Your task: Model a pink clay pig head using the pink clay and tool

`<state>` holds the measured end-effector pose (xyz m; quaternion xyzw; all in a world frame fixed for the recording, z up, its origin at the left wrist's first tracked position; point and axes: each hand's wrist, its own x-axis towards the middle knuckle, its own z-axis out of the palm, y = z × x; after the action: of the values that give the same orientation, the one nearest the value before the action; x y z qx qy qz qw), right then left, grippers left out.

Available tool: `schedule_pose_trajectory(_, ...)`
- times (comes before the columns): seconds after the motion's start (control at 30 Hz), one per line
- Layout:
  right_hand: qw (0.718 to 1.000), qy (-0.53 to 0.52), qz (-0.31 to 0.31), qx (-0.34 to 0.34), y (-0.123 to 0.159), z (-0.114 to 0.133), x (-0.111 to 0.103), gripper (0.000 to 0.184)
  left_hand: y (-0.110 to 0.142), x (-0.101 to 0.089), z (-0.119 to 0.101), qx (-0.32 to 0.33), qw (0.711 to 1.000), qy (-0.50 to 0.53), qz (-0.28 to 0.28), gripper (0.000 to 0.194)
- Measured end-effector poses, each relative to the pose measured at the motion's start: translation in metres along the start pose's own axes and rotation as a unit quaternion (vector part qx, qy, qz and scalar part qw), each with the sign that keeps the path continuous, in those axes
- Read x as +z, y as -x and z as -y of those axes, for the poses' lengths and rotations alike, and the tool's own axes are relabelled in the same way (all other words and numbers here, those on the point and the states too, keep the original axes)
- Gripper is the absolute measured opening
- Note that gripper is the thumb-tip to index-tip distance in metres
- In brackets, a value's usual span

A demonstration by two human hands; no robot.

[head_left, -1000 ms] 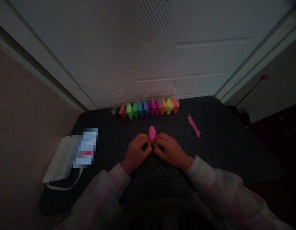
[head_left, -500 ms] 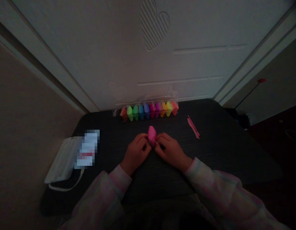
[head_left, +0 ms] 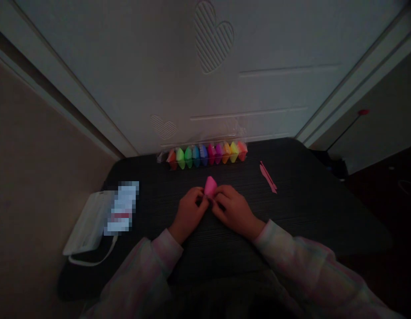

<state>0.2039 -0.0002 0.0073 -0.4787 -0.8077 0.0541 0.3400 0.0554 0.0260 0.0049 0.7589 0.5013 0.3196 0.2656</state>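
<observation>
Right hand's (head_left: 234, 210) fingertips have slid up onto the pink modelling-clay block (head_left: 210, 185) since the last frame, covering more of its near end. Block sits between both hands, far end poking out past the fingers; left hand (head_left: 189, 212) and right both pinch it, thumbs and fingers bent, fingertips nearly meeting. Wrapper detail too dark to tell. Beyond the hands: clear plastic pack (head_left: 203, 156) with a row of multicoloured clay blocks. Past the right hand, off to its right: slim pink modelling tools (head_left: 268, 178). Well left of left hand: phone (head_left: 124, 206), screen blurred, beside a flat white object (head_left: 86, 226), white cable (head_left: 92, 264) nearer the body. Dark tabletop (head_left: 308, 212) under everything; white heart-patterned panel (head_left: 135, 66) behind pack.
</observation>
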Motion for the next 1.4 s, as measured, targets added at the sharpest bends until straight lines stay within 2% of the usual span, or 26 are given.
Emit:
schedule_pose_trajectory(0.2,1.0,0.015,-0.008,-0.022,-0.001,0.0,0.0,0.007,0.0,0.0,0.0,-0.047,0.999,0.006,0.006,0.002)
schedule_pose_trajectory(0.33,1.0,-0.004,0.009,-0.003,0.0,0.0,-0.004,0.006,-0.001,-0.003,-0.002,-0.115,0.987,0.114,-0.009,0.009)
schedule_pose_trajectory(0.37,1.0,-0.014,0.016,-0.001,0.0,-0.001,-0.005,0.011,-0.002,-0.004,-0.003,-0.134,0.98,0.15,-0.006,0.009)
schedule_pose_trajectory(0.5,0.998,-0.028,0.052,-0.016,-0.001,-0.01,-0.01,0.059,-0.005,-0.012,-0.005,-0.19,0.942,0.275,0.024,0.012)
schedule_pose_trajectory(0.57,0.997,-0.019,0.08,-0.013,-0.001,-0.015,-0.011,0.067,-0.006,-0.015,-0.004,-0.194,0.928,0.316,0.041,0.015)
schedule_pose_trajectory(0.7,0.993,-0.011,0.114,0.02,0.0,-0.021,-0.008,0.055,-0.008,-0.017,0.001,-0.188,0.922,0.327,0.089,0.016)
schedule_pose_trajectory(0.9,0.991,-0.022,0.131,0.023,0.001,-0.019,-0.006,0.039,-0.009,-0.02,0.006,-0.183,0.915,0.289,0.212,0.011)
schedule_pose_trajectory(1.13,0.986,0.028,0.159,0.033,-0.001,-0.012,-0.008,0.043,-0.005,-0.018,0.006,-0.168,0.934,0.247,0.198,0.019)
schedule_pose_trajectory(1.3,0.984,0.041,0.168,0.032,-0.002,-0.008,-0.008,0.029,-0.005,-0.022,0.001,-0.153,0.945,0.218,0.191,0.019)
schedule_pose_trajectory(1.4,0.985,0.038,0.167,0.018,-0.002,-0.006,-0.008,0.028,-0.006,-0.025,-0.002,-0.176,0.943,0.208,0.191,0.018)
